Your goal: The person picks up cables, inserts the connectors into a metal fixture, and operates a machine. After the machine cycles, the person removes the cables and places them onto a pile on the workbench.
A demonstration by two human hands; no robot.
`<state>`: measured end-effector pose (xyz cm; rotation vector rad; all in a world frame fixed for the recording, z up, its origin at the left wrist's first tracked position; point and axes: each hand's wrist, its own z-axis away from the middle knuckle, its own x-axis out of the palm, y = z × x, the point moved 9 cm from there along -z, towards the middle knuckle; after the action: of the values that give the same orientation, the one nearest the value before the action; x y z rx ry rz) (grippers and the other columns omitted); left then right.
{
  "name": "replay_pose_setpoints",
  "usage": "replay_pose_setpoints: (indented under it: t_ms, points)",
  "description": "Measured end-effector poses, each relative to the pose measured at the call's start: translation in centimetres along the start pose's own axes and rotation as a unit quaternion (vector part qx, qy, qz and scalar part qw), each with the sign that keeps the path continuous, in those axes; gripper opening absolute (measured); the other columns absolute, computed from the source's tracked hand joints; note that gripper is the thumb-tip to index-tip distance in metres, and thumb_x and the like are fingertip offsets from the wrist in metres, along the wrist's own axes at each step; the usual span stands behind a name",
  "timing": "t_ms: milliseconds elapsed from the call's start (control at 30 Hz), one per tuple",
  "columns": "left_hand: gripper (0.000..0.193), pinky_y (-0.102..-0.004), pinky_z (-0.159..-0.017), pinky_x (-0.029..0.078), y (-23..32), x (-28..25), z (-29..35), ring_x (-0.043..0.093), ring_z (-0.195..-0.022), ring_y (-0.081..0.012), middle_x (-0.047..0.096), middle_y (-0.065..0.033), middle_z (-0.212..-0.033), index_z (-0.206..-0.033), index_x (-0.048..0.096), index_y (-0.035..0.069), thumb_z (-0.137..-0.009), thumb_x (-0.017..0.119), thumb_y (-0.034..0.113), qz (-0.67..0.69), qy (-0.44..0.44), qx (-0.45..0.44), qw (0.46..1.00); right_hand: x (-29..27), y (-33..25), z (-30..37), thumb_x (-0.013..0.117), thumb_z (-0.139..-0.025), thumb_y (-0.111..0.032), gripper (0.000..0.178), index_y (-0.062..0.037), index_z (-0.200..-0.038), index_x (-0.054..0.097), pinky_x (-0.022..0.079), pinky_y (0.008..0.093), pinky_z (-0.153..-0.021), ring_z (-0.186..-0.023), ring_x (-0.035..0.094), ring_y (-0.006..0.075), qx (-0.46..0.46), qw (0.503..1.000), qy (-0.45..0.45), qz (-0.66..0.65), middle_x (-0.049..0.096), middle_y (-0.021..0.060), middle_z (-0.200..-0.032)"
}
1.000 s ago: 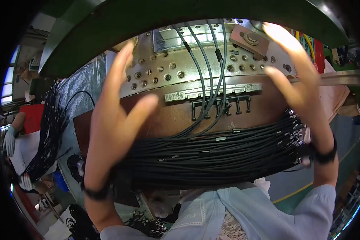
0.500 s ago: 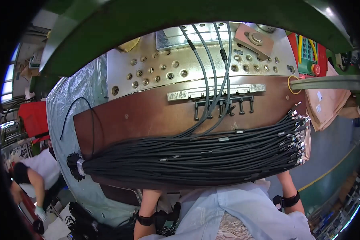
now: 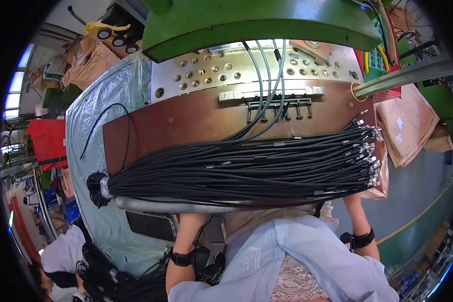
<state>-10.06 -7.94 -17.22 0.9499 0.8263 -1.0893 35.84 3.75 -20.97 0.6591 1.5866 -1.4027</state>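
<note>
A thick bundle of black cables [image 3: 236, 171] lies across the brown work plate [image 3: 186, 121], taped end at the plate's left edge, metal-tipped ends fanned out past its right edge. Both forearms come up from below and vanish under the plate's front lip, so the bundle and the plate hide the hands; whether the fingers are spread or closed, I cannot tell. The left wrist wears a black band [image 3: 180, 258], the right wrist another [image 3: 360, 239]. Behind the plate sits a perforated metal panel [image 3: 211, 73] under a green machine hood [image 3: 256, 20], with grey leads [image 3: 267, 75] running down onto the plate. Left of the plate, plastic sheeting [image 3: 90, 131] drapes down; right of it lie brown paper bags [image 3: 407, 126].
</note>
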Motion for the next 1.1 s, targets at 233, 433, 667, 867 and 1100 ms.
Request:
replay_pose_setpoints:
  t_ms: [233, 433, 667, 867, 1100]
  points:
    - [0.045, -0.0382, -0.094, 0.041, 12.3, -10.2, 2.3, 0.049, -0.114, -0.0313, 0.053, -0.0148, -0.122, -0.118, 0.052, 0.002, -0.086, 0.056, 0.032, 0.356, -0.262, 0.273, 0.854, -15.9, 0.7, -5.7, 0.053, -0.085, -0.001, 0.021, 0.0006, -0.104, 0.06, 0.048, 0.0263, -0.069, -0.076, 0.056, 0.0134, 0.132, 0.979, 0.123, -0.093, 0.062, 0.0094, -0.089]
    - [0.066, -0.0405, -0.102, 0.032, 22.7, -16.8, -3.4, 0.041, -0.123, -0.034, 0.042, -0.0207, -0.133, -0.129, 0.04, -0.002, -0.084, 0.056, 0.044, 0.241, 0.03, 0.434, 0.867, -14.1, -26.0, -17.7, 0.059, -0.08, -0.005, 0.028, 0.0005, -0.107, 0.054, 0.045, 0.0332, -0.081, -0.09, 0.057, 0.0271, -0.318, 0.945, 0.076, 0.015, 0.058, 0.014, -0.1]
    - [0.082, -0.0496, -0.095, 0.033, 13.0, -16.3, -6.5, 0.039, -0.121, -0.0352, 0.039, -0.0238, -0.132, -0.128, 0.039, -0.004, -0.076, 0.057, 0.057, -0.101, 0.108, 0.175, 0.973, -11.0, -24.6, -19.2, 0.062, -0.078, -0.008, 0.031, -0.0025, -0.106, 0.051, 0.045, 0.0354, -0.078, -0.085, 0.056, 0.0305, -0.341, 0.932, 0.074, 0.098, 0.055, 0.0121, -0.09]
    - [0.041, -0.0356, -0.083, 0.043, 10.7, -19.4, -7.4, 0.054, -0.099, -0.0317, 0.056, -0.0134, -0.108, -0.111, 0.056, 0.002, -0.083, 0.06, 0.032, 0.032, 0.102, 0.247, 0.963, -15.7, -21.9, -18.0, 0.058, -0.078, 0.0, 0.017, -0.0003, -0.094, 0.059, 0.045, 0.0288, -0.073, -0.083, 0.058, 0.0227, -0.219, 0.972, 0.005, -0.087, 0.056, 0.0105, -0.089]
    - [0.02, -0.0325, -0.066, 0.045, 9.5, -18.9, -9.4, 0.057, -0.074, -0.0263, 0.059, -0.0105, -0.08, -0.09, 0.061, 0.002, -0.084, 0.06, 0.021, 0.112, 0.049, 0.213, 0.969, -26.7, -14.6, -14.0, 0.059, -0.076, -0.001, 0.015, 0.0024, -0.091, 0.062, 0.045, 0.0304, -0.07, -0.082, 0.057, 0.0222, -0.048, 0.981, -0.102, 0.156, 0.056, 0.0125, -0.088]
